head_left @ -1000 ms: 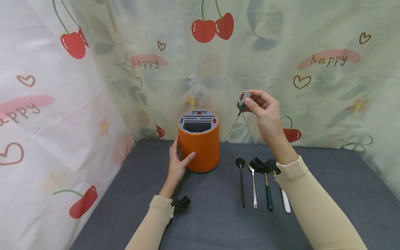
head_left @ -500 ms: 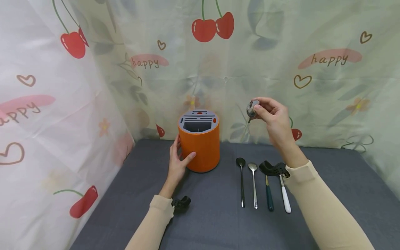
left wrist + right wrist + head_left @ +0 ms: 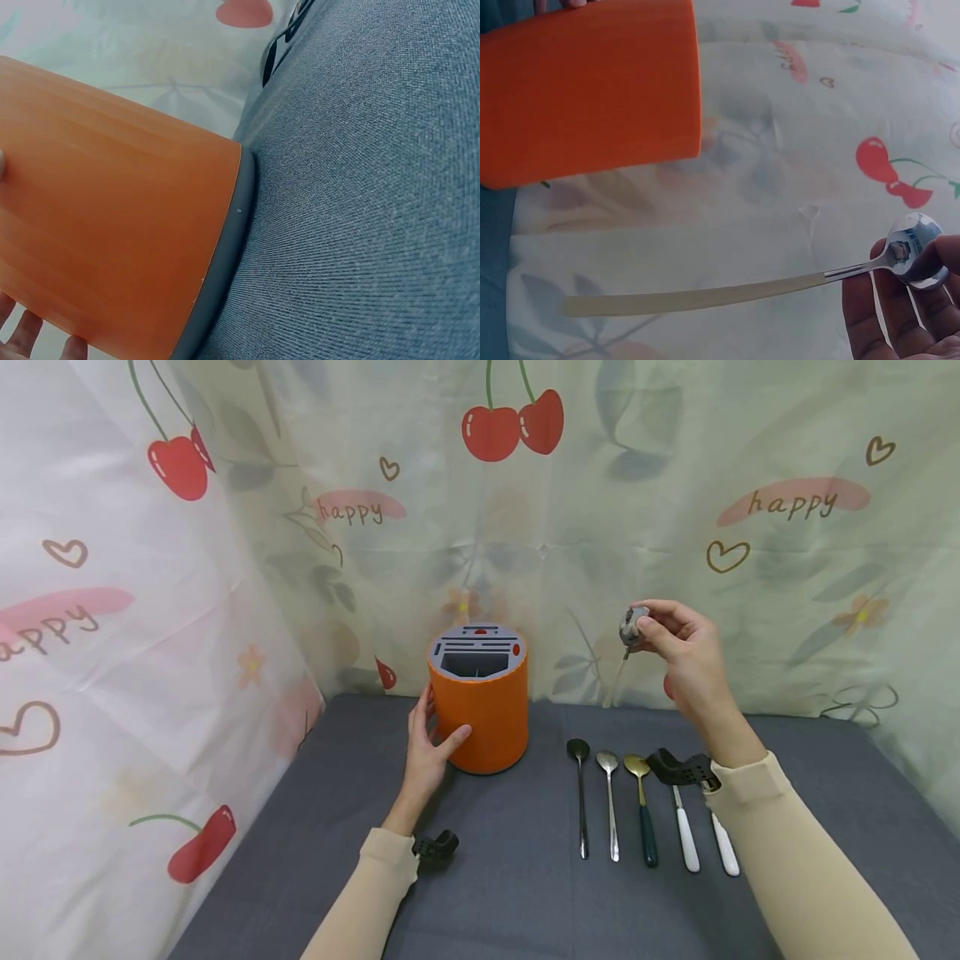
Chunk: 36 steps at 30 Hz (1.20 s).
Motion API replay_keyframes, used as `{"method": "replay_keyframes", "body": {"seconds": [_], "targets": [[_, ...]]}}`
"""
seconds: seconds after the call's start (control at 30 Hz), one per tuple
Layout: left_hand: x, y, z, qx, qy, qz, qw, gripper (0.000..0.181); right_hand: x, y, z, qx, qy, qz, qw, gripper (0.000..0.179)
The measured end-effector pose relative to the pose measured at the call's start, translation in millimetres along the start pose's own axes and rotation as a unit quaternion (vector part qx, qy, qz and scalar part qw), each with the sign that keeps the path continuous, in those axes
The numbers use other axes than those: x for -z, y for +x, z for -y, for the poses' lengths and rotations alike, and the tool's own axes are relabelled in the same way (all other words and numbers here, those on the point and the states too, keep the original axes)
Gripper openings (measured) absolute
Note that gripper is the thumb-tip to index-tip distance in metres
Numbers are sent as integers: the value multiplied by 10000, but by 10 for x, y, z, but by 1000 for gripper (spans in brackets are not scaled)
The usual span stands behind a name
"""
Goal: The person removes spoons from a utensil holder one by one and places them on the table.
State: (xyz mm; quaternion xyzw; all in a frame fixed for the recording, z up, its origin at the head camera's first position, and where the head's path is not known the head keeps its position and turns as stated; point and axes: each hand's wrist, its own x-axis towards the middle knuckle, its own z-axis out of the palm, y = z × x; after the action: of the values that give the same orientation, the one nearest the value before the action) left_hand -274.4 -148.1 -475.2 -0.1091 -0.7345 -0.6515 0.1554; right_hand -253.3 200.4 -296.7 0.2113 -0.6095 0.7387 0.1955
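Observation:
My right hand (image 3: 686,652) pinches a spoon by its shiny bowl, thumb on one side and fingers on the other. The spoon's beige handle (image 3: 705,298) hangs down and to the left in the head view, well above the table. An orange cylindrical utensil holder (image 3: 487,727) with a grey slotted top stands upright at the back. Around its left side my left hand (image 3: 427,752) holds it, thumb on the front; the other fingers are partly hidden behind it. Between holder and right hand there is a wide gap.
Laid in a row on the grey tablecloth (image 3: 510,877) are a black spoon (image 3: 581,802), a silver spoon (image 3: 611,810), a gold spoon with green handle (image 3: 647,827) and two white-handled utensils (image 3: 686,839), the rightmost partly under my arm. A patterned curtain (image 3: 547,552) hangs behind.
My right hand has moved right and slightly down with the spoon, away from the holder. Its arm uncovers more of the utensils in the row. My left hand and the holder stay put.

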Motion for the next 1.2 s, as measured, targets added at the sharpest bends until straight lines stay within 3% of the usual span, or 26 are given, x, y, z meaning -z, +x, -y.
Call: {"method": "replay_keyframes", "body": {"seconds": [0.57, 0.87, 1.07, 1.2], "targets": [[2, -7, -4, 23, 30, 13, 10000, 91, 418, -41, 28, -156, 20, 116, 9998, 22], [5, -4, -15, 28, 18, 30, 10000, 92, 727, -66, 51, -717, -205, 280, 9968, 19], [11, 1, -14, 35, 2, 11, 10000, 92, 951, -66, 50, -1448, -1042, 600, 9821, 19], [7, -5, -21, 70, 10, -1, 10000, 93, 1092, -79, 15, -1805, -1897, 785, 9619, 17]]}}
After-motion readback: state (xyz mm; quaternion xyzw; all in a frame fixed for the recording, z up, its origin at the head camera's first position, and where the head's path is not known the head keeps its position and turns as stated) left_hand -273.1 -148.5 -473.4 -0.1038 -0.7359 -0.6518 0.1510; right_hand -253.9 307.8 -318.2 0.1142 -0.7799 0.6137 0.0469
